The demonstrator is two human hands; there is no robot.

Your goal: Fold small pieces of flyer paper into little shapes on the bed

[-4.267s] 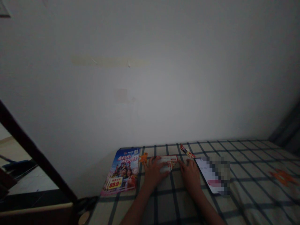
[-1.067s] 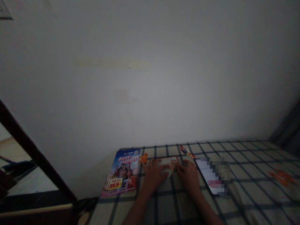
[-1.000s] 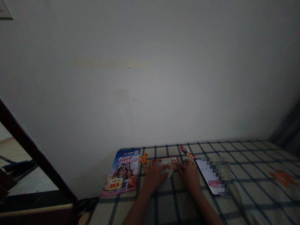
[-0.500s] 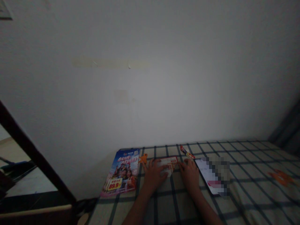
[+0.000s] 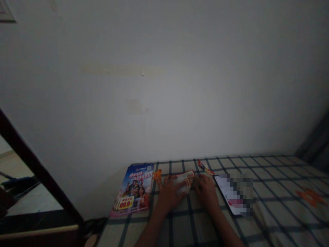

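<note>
A small printed sheet of paper point(image 5: 189, 176) with a red edge lies on the checked cloth between my hands, its right part angled as if folded. My left hand point(image 5: 170, 192) rests flat on the left part of the paper, fingers spread. At the paper's right corner is my right hand point(image 5: 207, 189), its fingers curled and closed at the edge; the fingertips are partly hidden and dim. Just left of my left hand sits an orange cut-out shape point(image 5: 157, 174). A narrow red and yellow strip point(image 5: 205, 168) lies beyond my right hand.
On the left lies a colourful flyer point(image 5: 135, 188) marked 89.9. A phone point(image 5: 227, 193), partly blurred out, lies right of my right hand. Another orange shape point(image 5: 311, 197) is farther right. The wall point(image 5: 180, 103) rises behind the checked cloth point(image 5: 180, 223).
The right part of the paper has shifted and tilted upward slightly. My right hand's fingers have curled in more and moved a little left; my left hand stays almost in place.
</note>
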